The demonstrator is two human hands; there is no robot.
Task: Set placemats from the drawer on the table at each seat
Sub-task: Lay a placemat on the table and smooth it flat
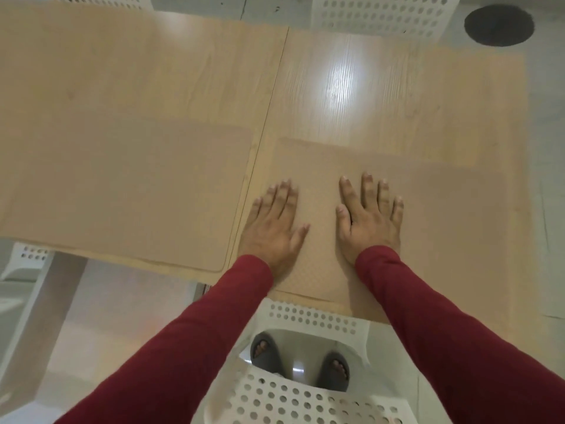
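A tan placemat point(434, 215) lies flat on the right half of the light wooden table point(336, 87), near the front edge. My left hand point(272, 221) and my right hand point(368, 215) both rest palm down on this mat, fingers spread, holding nothing. A second tan placemat point(122, 191) lies flat on the left half of the table, beside the seam between the two table halves. Red sleeves cover both arms.
A white perforated chair point(308, 390) stands directly below me at the table's front edge, my sandalled feet behind it. Another white chair point(382, 13) stands across the table, one more at far left point(27, 261). A dark round patch point(498, 24) marks the floor.
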